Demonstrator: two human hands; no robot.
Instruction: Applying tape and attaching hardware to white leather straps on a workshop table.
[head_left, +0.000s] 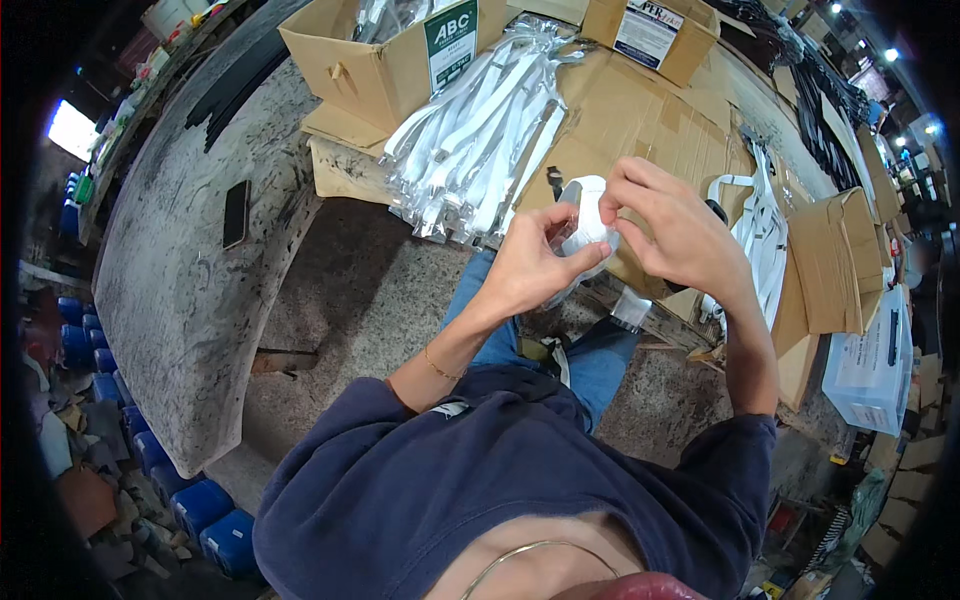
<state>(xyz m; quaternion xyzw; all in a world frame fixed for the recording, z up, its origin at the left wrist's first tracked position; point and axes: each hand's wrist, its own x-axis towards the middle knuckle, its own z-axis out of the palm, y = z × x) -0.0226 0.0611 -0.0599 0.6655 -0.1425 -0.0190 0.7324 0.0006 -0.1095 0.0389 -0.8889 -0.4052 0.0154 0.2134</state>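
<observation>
Above my lap, both hands are on a folded white strap (pixel 589 200) that appears to be in clear plastic. My left hand (pixel 540 255) grips its lower left side, thumb across the front. The fingers of my right hand (pixel 675 225) are curled in and pinch its upper right edge. Beyond my left hand lies a heap of white straps (pixel 490 130) in clear plastic sleeves with metal-looking ends. More white straps (pixel 765 235) hang in a loose bunch beside my right forearm. A dark buckle-like piece (pixel 555 180) shows just left of the held strap.
Flattened cardboard (pixel 650 125) covers the worktop ahead. Open cartons stand at the back left (pixel 345 75), back right (pixel 690 45) and right (pixel 830 260), near a clear plastic bin (pixel 870 365). A phone (pixel 236 214) lies on the grey table at left; blue containers (pixel 228 540) stand below.
</observation>
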